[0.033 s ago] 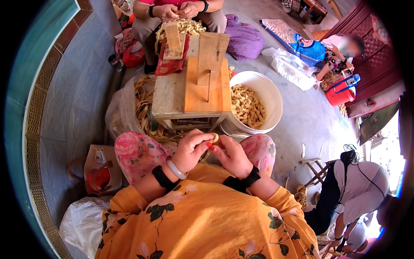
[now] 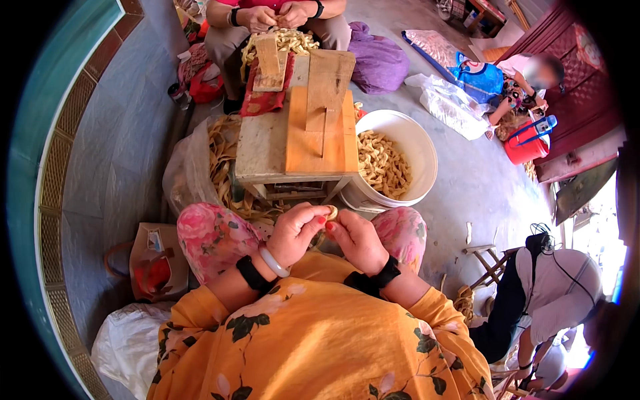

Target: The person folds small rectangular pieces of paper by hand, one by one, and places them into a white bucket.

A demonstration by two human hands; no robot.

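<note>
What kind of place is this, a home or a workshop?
Probably an informal work spot in a home courtyard or porch. People sit low on a tiled floor around a small wooden bench, beside a white bucket of tan curled pieces.

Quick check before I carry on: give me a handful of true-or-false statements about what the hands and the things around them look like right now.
1. Both hands pinch one small pale piece. True: the left hand and right hand meet on it.
2. The white bucket is empty. False: it holds pale curled pieces.
3. The wooden bench stands in front of the knees. True.
4. The bucket is left of the bench. False: it stands to its right.
5. The right wrist is bare. False: it wears a black band.
</note>
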